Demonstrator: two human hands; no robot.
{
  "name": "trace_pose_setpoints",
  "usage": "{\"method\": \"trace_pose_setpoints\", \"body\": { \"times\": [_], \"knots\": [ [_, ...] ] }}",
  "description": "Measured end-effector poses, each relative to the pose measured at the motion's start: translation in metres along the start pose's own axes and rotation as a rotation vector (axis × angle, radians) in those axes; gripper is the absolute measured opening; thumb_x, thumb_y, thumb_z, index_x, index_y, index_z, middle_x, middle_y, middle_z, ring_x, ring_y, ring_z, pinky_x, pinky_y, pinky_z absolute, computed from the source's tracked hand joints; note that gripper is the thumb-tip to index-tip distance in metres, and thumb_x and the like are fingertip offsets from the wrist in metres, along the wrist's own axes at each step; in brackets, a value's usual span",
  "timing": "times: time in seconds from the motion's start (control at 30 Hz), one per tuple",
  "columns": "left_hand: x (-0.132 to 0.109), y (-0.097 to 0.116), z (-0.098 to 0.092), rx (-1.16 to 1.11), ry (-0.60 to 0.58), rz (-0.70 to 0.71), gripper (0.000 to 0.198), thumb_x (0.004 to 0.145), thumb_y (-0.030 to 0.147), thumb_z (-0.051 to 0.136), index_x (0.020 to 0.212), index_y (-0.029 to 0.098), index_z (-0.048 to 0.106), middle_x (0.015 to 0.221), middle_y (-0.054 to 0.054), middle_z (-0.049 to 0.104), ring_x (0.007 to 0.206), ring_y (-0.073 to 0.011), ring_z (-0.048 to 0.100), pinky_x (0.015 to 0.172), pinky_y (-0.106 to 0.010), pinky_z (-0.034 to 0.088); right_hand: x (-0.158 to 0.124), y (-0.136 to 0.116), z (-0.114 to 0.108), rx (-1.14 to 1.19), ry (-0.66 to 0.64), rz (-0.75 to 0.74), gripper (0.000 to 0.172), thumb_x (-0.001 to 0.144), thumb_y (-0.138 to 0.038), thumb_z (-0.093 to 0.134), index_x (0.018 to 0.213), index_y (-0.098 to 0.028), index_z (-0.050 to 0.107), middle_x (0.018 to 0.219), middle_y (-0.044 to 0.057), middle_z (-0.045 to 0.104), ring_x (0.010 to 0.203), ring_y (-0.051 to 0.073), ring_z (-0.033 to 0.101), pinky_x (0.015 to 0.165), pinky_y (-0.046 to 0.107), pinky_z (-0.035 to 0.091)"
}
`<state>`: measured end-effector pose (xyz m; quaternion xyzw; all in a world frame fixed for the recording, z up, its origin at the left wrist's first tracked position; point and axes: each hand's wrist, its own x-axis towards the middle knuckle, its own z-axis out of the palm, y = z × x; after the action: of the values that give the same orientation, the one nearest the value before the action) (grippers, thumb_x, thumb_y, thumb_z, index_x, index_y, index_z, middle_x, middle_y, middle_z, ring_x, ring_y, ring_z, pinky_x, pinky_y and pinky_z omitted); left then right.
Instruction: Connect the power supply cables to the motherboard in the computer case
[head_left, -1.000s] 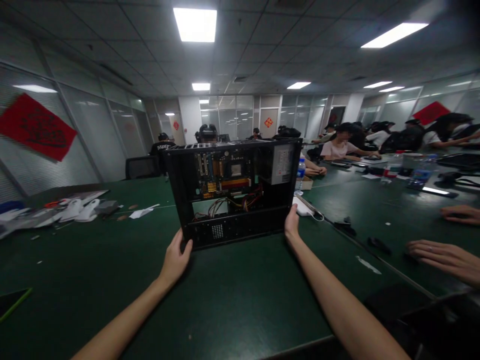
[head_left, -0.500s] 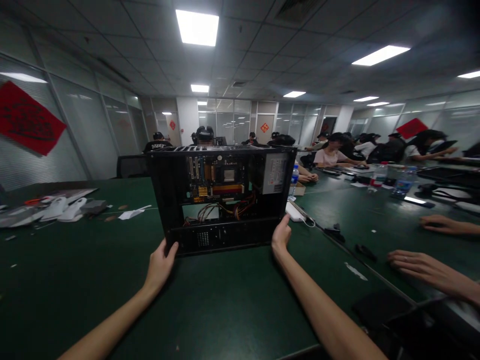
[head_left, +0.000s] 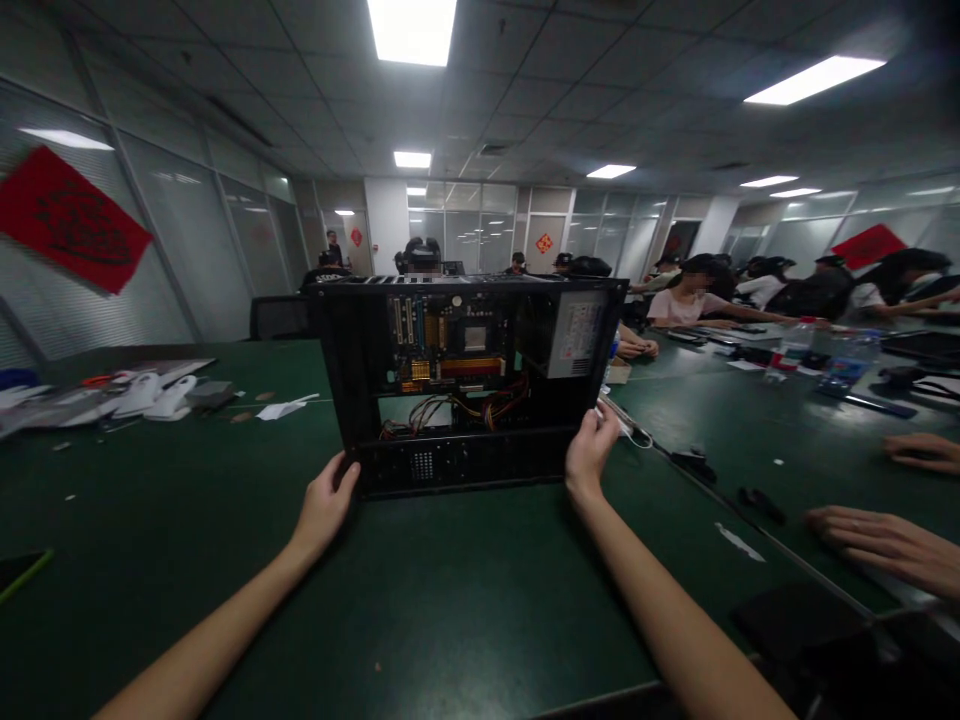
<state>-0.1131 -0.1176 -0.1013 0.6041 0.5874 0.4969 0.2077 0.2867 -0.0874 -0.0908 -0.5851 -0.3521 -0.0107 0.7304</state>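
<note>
A black computer case (head_left: 472, 460) stands upright on the green table (head_left: 420, 590), its open side facing me. Inside it are a motherboard (head_left: 420, 335), a silver power supply (head_left: 576, 338) at the upper right, and loose coloured cables (head_left: 427, 412). My left hand (head_left: 328, 492) grips the lower left corner, thumb on the near face. On the right edge, a little higher, my right hand (head_left: 592, 452) is closed round the case. The fingertips of both hands are partly hidden behind it.
Plastic pieces and papers (head_left: 157, 392) lie at the left. Another person's hands (head_left: 885, 540) rest at the right. Water bottles (head_left: 795, 345), a phone (head_left: 866, 402) and cables (head_left: 694, 462) lie on the right part. Several people sit farther back.
The view has tilted and shifted, so the case appears slightly farther right and larger. My right hand sits a little higher on the case's right edge. Both hands still hold it.
</note>
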Motion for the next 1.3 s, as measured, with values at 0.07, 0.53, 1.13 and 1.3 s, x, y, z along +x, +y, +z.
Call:
{"method": "trace_pose_setpoints", "body": {
  "times": [0.07, 0.53, 1.13, 1.3],
  "knots": [
    [0.0, -0.002, 0.0, 0.01, -0.016, 0.022, 0.071, 0.085, 0.061, 0.05, 0.131, 0.008, 0.06, 0.132, -0.018, 0.066, 0.124, -0.0334, 0.061, 0.108, -0.047, 0.047, -0.013, -0.02, -0.009, -0.007, 0.046, -0.374, 0.056, 0.09, -0.052, 0.046, 0.126, -0.011, 0.054, 0.138, 0.023, 0.05, 0.134, 0.031, 0.046, 0.11, 0.053, 0.037],
    [0.0, -0.005, -0.006, 0.049, -0.022, 0.05, 0.066, 0.087, 0.061, 0.048, 0.125, 0.009, 0.063, 0.124, -0.018, 0.07, 0.116, -0.0337, 0.066, 0.101, -0.049, 0.053, -0.026, -0.099, 0.117, -0.522, -1.225, -0.295, 0.043, 0.094, -0.03, 0.058, 0.129, -0.006, 0.057, 0.121, 0.024, 0.067, 0.112, 0.028, 0.065, 0.091, 0.033, 0.045],
    [0.002, 0.1, -0.035, 0.161, 0.309, 1.036, 0.02, 0.087, 0.013, 0.056, 0.104, 0.02, 0.062, 0.106, -0.008, 0.068, 0.1, -0.0221, 0.067, 0.089, -0.039, 0.056, 0.012, -0.158, 0.075, 0.075, -0.986, -0.352, 0.032, 0.093, -0.036, 0.055, 0.091, -0.013, 0.079, 0.088, 0.008, 0.078, 0.083, 0.02, 0.069, 0.068, 0.025, 0.043],
    [0.012, 0.206, -0.027, 0.221, 0.113, 1.01, 0.018, 0.091, 0.018, 0.057, 0.109, 0.019, 0.063, 0.112, -0.008, 0.069, 0.107, -0.0211, 0.066, 0.095, -0.037, 0.054, 0.029, -0.173, 0.048, 0.118, -0.924, -0.353, 0.032, 0.091, -0.036, 0.056, 0.085, -0.013, 0.078, 0.078, 0.007, 0.076, 0.071, 0.018, 0.066, 0.062, 0.024, 0.041]
  ]
}}
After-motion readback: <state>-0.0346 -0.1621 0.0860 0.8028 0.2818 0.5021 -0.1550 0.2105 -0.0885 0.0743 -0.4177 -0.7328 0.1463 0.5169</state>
